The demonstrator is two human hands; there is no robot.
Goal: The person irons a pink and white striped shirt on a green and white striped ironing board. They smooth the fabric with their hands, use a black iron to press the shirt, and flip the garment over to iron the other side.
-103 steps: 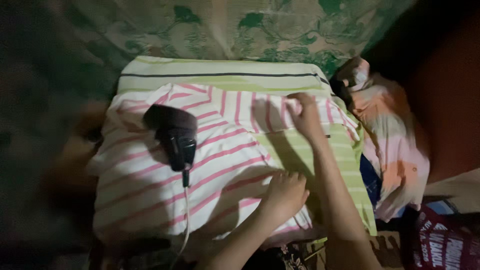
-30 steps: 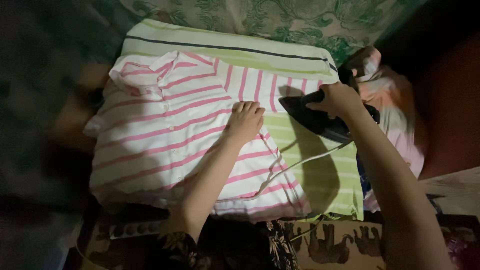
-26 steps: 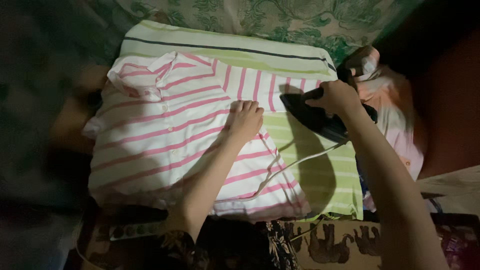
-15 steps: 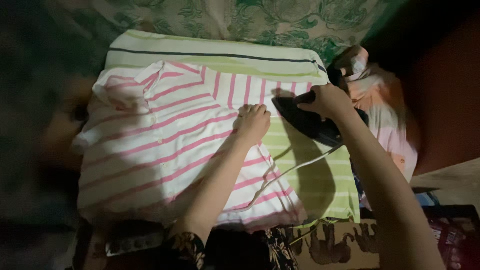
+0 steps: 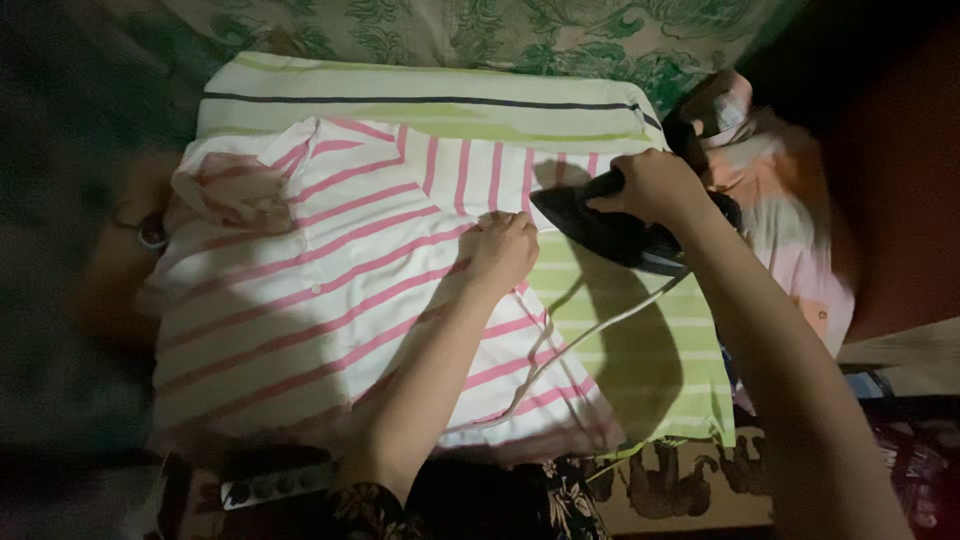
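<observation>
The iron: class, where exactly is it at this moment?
The iron is right of centre in the head view, gripped by the right hand, on the shirt sleeve beside the left hand.

Peach clothes pile (image 5: 790, 230) rt; green floral cloth (image 5: 520, 35) behind.

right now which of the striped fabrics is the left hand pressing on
The left hand presses on the pink-and-white striped shirt, a buttoned garment lying on top. The green striped cloth is the padding beneath, where the right hand holds the black iron.
</observation>
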